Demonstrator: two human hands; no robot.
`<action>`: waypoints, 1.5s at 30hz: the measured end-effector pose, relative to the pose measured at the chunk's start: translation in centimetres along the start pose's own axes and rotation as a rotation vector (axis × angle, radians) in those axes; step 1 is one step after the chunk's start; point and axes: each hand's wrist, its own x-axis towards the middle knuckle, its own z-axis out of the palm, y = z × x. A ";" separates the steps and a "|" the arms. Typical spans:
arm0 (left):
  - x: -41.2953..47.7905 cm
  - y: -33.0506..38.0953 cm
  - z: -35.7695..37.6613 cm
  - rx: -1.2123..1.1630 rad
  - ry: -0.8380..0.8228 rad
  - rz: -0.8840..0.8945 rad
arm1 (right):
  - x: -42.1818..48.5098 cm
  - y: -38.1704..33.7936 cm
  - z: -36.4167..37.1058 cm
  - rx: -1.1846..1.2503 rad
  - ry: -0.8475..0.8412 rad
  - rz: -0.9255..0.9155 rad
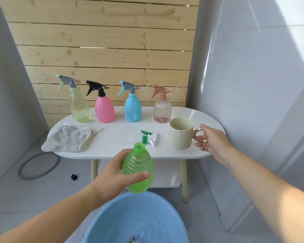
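Observation:
My left hand [112,174] grips an open green ribbed bottle [139,169], upright above a blue basin [135,220] that holds water. Its green and white spray head [148,137] lies on the white oval table [116,132]. My right hand [211,141] is at the metal ring handle of a cream mug [182,133] that stands on the table's right side; the fingers curl about the ring.
Along the table's back stand yellow [78,100], pink [104,106], blue [132,106] and clear peach [162,107] spray bottles. A grey cloth [68,139] lies at the left. A grey ring [39,165] and a small black piece [74,177] lie on the floor. Walls close in on both sides.

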 end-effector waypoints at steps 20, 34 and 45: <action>4.5 0.1 2.3 -0.094 -0.060 -0.001 | 5.7 2.3 -1.1 0.021 0.109 0.064; 4.1 0.1 1.9 -0.100 -0.065 -0.006 | 4.5 1.0 -0.8 -0.424 0.320 -0.029; 3.4 -0.1 -0.3 -0.091 -0.018 -0.016 | -1.7 -6.7 9.7 -0.531 -0.085 -0.553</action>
